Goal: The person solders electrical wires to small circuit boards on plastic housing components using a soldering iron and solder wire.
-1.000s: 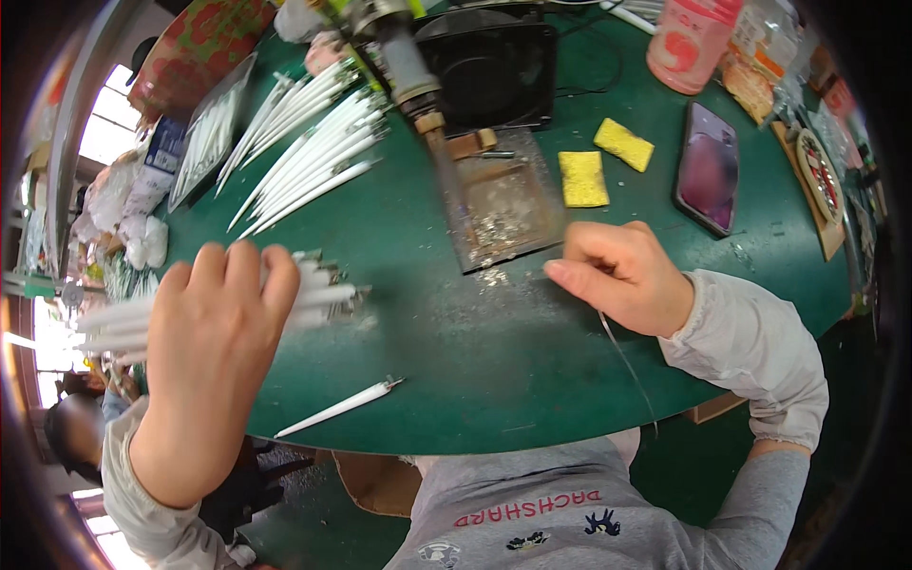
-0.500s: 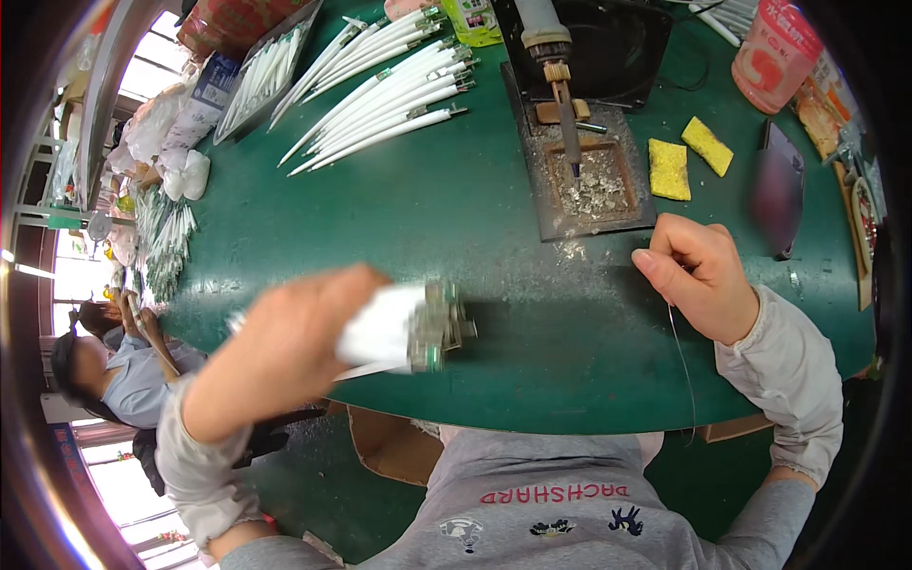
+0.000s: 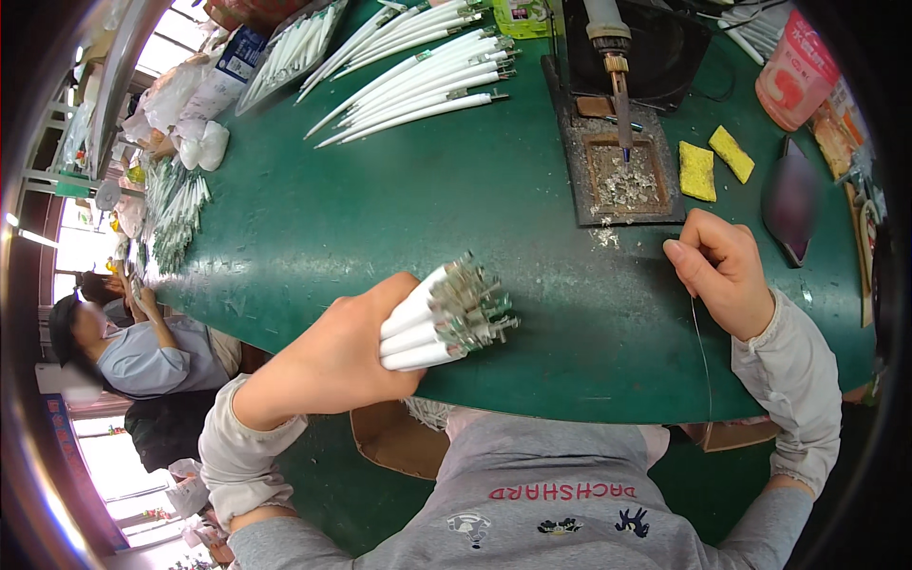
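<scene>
bright daylight from left windows | sharp centre | strong fisheye bending | dark vignetted rim

Left hand (image 3: 328, 366): a second ago it lay flat over loose white tubes at the left of the green surface (image 3: 380, 209); now it is closed around a bundle of white tubes (image 3: 427, 328), lifted near the front edge.
Bundle: gathered from the loose tubes, metal ends now pointing right; half a second ago it was blurred in motion.
Right hand (image 3: 727, 275): its fingers (image 3: 689, 256) have curled in, pinching a thin wire (image 3: 701, 342).
</scene>
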{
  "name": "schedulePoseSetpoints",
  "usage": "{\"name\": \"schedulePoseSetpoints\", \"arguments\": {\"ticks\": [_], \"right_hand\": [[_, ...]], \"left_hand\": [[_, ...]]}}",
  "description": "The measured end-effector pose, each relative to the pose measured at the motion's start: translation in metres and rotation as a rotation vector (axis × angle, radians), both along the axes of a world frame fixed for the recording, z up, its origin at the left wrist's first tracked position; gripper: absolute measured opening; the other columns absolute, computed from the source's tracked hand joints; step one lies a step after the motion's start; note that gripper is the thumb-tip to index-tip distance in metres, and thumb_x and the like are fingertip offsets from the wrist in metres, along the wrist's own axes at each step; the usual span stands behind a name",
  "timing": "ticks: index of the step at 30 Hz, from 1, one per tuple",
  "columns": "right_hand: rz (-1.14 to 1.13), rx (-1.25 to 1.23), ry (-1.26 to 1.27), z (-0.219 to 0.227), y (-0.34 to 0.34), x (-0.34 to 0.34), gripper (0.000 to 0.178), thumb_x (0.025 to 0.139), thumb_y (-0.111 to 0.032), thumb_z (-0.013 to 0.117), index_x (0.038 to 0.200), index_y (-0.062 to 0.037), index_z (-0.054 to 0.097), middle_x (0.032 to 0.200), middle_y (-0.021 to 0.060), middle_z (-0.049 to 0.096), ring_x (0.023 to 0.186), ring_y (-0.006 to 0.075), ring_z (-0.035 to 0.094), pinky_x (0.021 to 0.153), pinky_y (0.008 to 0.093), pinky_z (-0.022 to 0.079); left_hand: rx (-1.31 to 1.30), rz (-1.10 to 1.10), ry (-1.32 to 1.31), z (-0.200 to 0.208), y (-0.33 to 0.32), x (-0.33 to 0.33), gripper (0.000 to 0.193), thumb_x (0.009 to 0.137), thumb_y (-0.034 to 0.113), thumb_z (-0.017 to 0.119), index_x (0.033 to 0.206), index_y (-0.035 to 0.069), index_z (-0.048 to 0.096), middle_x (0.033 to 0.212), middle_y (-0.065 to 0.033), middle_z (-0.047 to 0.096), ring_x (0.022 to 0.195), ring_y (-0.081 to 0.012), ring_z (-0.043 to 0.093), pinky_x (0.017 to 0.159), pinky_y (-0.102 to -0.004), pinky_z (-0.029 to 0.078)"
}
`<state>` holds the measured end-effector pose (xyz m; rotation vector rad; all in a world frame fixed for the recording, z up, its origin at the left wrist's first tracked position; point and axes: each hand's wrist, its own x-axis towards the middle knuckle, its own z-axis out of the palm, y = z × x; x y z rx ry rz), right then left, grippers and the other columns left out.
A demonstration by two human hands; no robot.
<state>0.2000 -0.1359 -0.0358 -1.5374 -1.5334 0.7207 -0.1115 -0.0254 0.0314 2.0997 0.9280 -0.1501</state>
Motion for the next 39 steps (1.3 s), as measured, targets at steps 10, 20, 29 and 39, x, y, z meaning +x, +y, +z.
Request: {"name": "schedulePoseSetpoints", "arguments": {"ticks": [10, 20, 29, 39], "right_hand": [[0.010, -0.017, -0.018, 0.000, -0.001, 0.001, 0.027, 0.082, -0.014, 0.062, 0.064, -0.0026, 0.045, 0.049, 0.0020, 0.037, 0.045, 0.0071, 0.034, 0.042, 0.0249, 0.027], [0.013, -0.006, -0.014, 0.002, 0.001, -0.001, 0.026, 0.082, -0.014, 0.063, 0.065, -0.0025, 0.046, 0.049, 0.0027, 0.039, 0.044, 0.0083, 0.037, 0.042, 0.0244, 0.029], [0.019, -0.003, 0.003, 0.003, 0.000, 0.000, 0.026, 0.081, -0.012, 0.063, 0.064, -0.0021, 0.046, 0.050, 0.0033, 0.040, 0.044, 0.0083, 0.037, 0.042, 0.0244, 0.029], [0.039, 0.032, -0.023, 0.002, -0.001, 0.002, 0.025, 0.080, -0.012, 0.064, 0.064, -0.0022, 0.046, 0.050, 0.0038, 0.041, 0.044, 0.0094, 0.038, 0.042, 0.0245, 0.031]], "left_hand": [[-0.927, 0.092, -0.321, -0.005, -0.007, 0.017, 0.027, 0.067, 0.004, 0.063, 0.092, 0.003, 0.055, 0.078, -0.0034, 0.058, 0.070, -0.0103, 0.055, 0.064, -0.0245, 0.045], [-1.216, 0.025, -0.529, -0.023, -0.014, 0.022, 0.033, 0.066, 0.003, 0.062, 0.095, -0.002, 0.047, 0.068, -0.0109, 0.056, 0.060, -0.0156, 0.056, 0.051, -0.0257, 0.044], [-1.550, 0.065, -0.951, -0.047, -0.031, 0.030, 0.042, 0.067, -0.001, 0.062, 0.098, -0.008, 0.034, 0.068, -0.0176, 0.053, 0.054, -0.0215, 0.055, 0.045, -0.0298, 0.044], [-0.216, 0.064, -0.403, 0.007, -0.034, 0.011, 0.045, 0.071, 0.016, 0.067, 0.107, 0.001, 0.046, 0.091, -0.0097, 0.056, 0.075, -0.0180, 0.058, 0.063, -0.0295, 0.047]]}}
